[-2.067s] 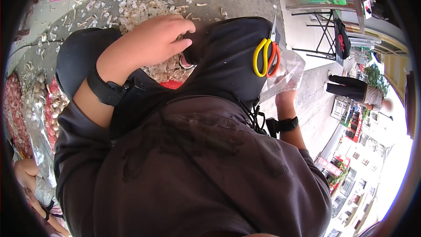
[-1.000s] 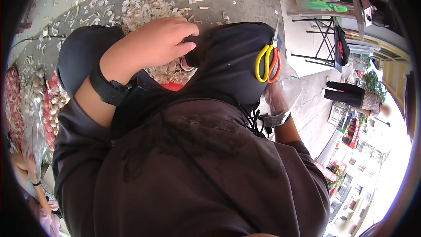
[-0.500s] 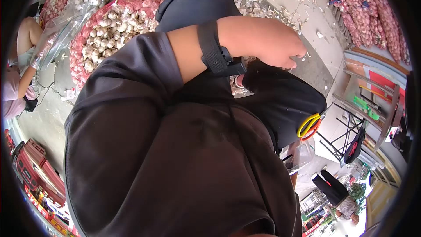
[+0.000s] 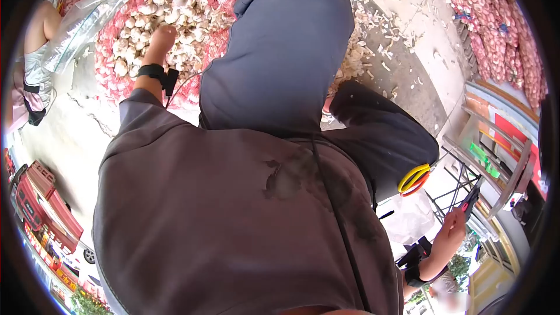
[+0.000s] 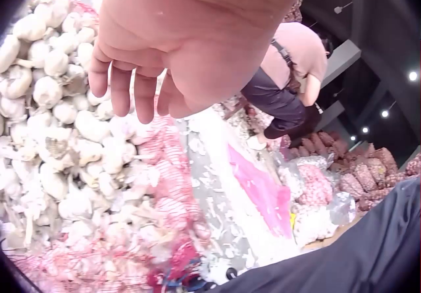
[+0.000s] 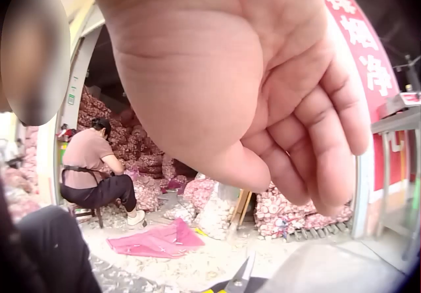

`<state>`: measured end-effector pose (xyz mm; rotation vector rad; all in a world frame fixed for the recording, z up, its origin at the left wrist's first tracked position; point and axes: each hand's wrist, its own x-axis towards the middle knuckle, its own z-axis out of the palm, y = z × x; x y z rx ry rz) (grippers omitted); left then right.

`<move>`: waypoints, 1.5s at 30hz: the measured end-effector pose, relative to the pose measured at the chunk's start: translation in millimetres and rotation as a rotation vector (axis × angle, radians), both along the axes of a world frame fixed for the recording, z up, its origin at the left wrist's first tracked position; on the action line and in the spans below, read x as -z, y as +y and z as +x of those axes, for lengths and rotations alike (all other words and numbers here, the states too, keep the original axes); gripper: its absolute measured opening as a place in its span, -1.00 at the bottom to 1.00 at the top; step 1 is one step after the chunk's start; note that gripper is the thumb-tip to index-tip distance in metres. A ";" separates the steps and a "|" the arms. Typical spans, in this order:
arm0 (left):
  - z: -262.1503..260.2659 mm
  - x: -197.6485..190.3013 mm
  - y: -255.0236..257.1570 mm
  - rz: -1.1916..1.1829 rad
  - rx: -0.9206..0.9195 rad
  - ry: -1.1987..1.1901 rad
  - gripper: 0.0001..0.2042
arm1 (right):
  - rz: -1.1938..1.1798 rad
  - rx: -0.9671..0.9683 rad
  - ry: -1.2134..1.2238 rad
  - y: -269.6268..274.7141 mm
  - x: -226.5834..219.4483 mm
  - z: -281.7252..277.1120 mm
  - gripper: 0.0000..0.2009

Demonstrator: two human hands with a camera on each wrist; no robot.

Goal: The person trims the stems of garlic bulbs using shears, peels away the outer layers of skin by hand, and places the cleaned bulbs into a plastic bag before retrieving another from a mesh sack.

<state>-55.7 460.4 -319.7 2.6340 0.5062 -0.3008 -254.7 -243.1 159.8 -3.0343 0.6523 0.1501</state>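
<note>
My left hand hangs over a red mesh sack full of garlic bulbs. In the left wrist view its fingers are loosely bent and hold nothing, with the bulbs beneath and beside them. My right hand is stretched out to the right, away from my body. Its palm shows empty in the right wrist view, fingers relaxed. Between it and my right thigh is a clear plastic bag. Scissors with yellow and orange handles lie on that thigh.
Garlic skins and stalks litter the ground in front of me. Stacked mesh sacks stand at the far right, beside a metal rack. A seated person works behind a pink sheet. A red truck is at the left.
My left hand has moved from over my lap leftward to the garlic sack. My right hand has come away from the plastic bag and stretched outward. The head view has turned toward the left.
</note>
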 end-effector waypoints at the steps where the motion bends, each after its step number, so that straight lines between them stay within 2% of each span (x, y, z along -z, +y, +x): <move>1: -31.0 60.9 30.9 0.284 0.438 0.184 -0.87 | -0.002 -0.016 -0.050 10.3 10.7 9.3 -0.83; 2: -60.3 112.1 56.2 0.536 0.890 0.219 -0.88 | 0.082 -0.131 -0.098 20.7 25.0 15.7 -0.84; 3: -91.5 113.7 37.1 0.612 0.834 0.369 -0.90 | 0.187 -0.165 -0.086 30.0 42.8 21.1 -0.83; 4: -104.3 118.4 27.5 0.624 1.047 0.628 -0.84 | 0.213 -0.128 0.009 49.8 55.4 28.2 -0.79; 5: -117.5 115.8 14.7 0.575 1.084 0.790 -0.82 | 0.180 -0.156 0.120 63.9 66.7 33.7 -0.71; 6: -126.9 111.4 1.1 0.526 0.865 0.814 -0.81 | 0.143 -0.326 0.142 56.4 82.5 29.2 -0.65; 8: -137.1 90.6 -28.9 0.458 0.365 0.706 -0.78 | 0.122 -0.263 0.180 59.5 100.4 27.3 -0.62; 9: -135.4 81.2 -42.3 0.470 0.184 0.583 -0.77 | 0.034 -0.344 0.155 57.4 105.2 28.4 -0.66; 11: -127.8 66.6 -59.5 0.482 -0.050 0.324 -0.74 | 0.124 -0.129 0.092 46.1 112.7 28.6 -0.70; 12: -119.0 63.8 -65.1 0.426 -0.051 0.305 -0.72 | 0.165 -0.018 0.057 38.5 116.2 27.6 -0.72; 13: -108.1 59.8 -66.5 0.372 -0.032 0.295 -0.71 | 0.112 -0.056 0.011 31.0 119.3 25.4 -0.74; 14: -94.5 51.6 -66.9 0.222 -0.004 0.383 -0.57 | 0.122 -0.027 0.018 28.7 120.8 22.6 -0.73; 16: -89.6 77.0 -56.7 0.095 0.095 0.065 -0.55 | 0.145 0.034 0.032 30.2 122.7 20.4 -0.71; 17: -81.4 83.7 -53.8 0.005 0.076 0.072 -0.54 | 0.114 0.017 0.043 30.4 125.5 19.0 -0.68; 20: -73.1 130.0 -41.6 -0.023 0.082 0.175 -0.45 | -0.021 -0.046 0.032 32.7 130.7 17.1 -0.69; 21: -72.4 119.6 -52.3 -0.048 0.056 0.133 -0.48 | -0.012 -0.043 0.025 35.8 130.9 17.5 -0.66; 24: -64.3 79.1 -79.6 -0.028 -0.101 0.298 -0.41 | -0.082 -0.078 0.035 38.3 133.6 15.2 -0.63; 25: -68.5 94.8 -76.0 0.011 -0.106 0.295 -0.34 | -0.093 -0.071 0.051 35.1 134.8 13.4 -0.61; 28: -63.0 95.0 -73.9 -0.225 -0.204 0.460 -0.30 | -0.102 -0.077 0.037 35.1 137.8 13.8 -0.60; 29: -63.2 93.4 -77.8 -0.208 -0.221 0.422 -0.33 | -0.125 -0.101 0.037 33.8 138.3 14.1 -0.61; 31: -59.9 90.6 -93.8 0.134 -0.247 0.369 -0.38 | -0.168 -0.150 0.035 29.8 139.5 15.8 -0.61; 32: -59.0 90.4 -96.9 0.306 -0.257 0.340 -0.40 | -0.120 -0.106 0.027 27.9 139.1 16.8 -0.61; 33: -63.5 113.7 -84.8 0.303 -0.197 0.225 -0.46 | -0.073 -0.063 0.016 25.3 138.5 18.4 -0.62; 35: -62.1 150.9 -59.5 0.052 -0.220 0.246 -0.47 | -0.016 0.009 0.019 22.5 136.0 22.2 -0.62; 37: -63.3 154.4 -54.9 -0.132 -0.245 0.242 -0.39 | 0.014 0.067 0.049 23.3 134.6 26.0 -0.61; 40: -72.8 130.5 -73.6 0.028 -0.266 0.137 -0.32 | -0.095 -0.038 0.021 22.6 141.4 24.5 -0.60; 41: -75.0 133.9 -67.3 -0.100 -0.211 0.158 -0.32 | -0.127 -0.064 0.009 22.1 144.2 24.2 -0.61; 44: -86.0 151.5 -59.9 -0.113 -0.185 0.334 -0.38 | -0.194 -0.104 0.016 18.9 143.7 20.7 -0.61; 45: -89.8 157.6 -61.9 -0.110 -0.218 0.276 -0.45 | -0.192 -0.094 0.040 17.2 141.9 21.1 -0.60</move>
